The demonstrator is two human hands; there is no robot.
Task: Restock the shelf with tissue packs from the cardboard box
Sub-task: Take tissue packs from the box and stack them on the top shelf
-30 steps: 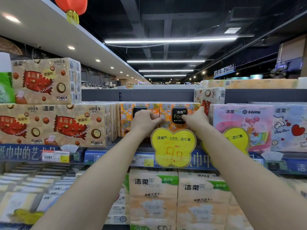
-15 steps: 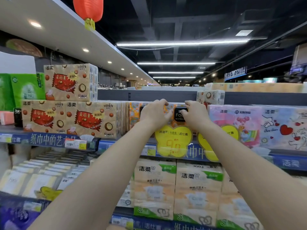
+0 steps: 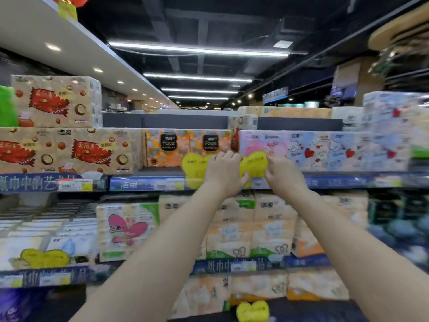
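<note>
Two orange "Face" tissue packs [image 3: 167, 148] stand side by side on the upper shelf [image 3: 144, 183], between tan packs and a pink cartoon pack [image 3: 262, 141]. My left hand [image 3: 224, 174] and my right hand [image 3: 284, 176] hover just in front of the shelf edge, to the right of the orange packs. Both hold nothing, fingers loosely spread. Between them hangs a yellow heart-shaped price tag [image 3: 254, 165]; my right fingertips are at its edge, but blur hides whether they touch it. The cardboard box is out of view.
Tan packs with red candy print [image 3: 69, 149] fill the shelf's left side, blue heart-print packs [image 3: 336, 152] the right. A second yellow tag [image 3: 193, 169] hangs left of my hands. Lower shelves hold white-and-orange tissue packs [image 3: 250, 231]. The picture is motion-blurred.
Both hands have come off the fronts of the orange packs and moved down and to the right, in front of the yellow tag. The view has swung right.
</note>
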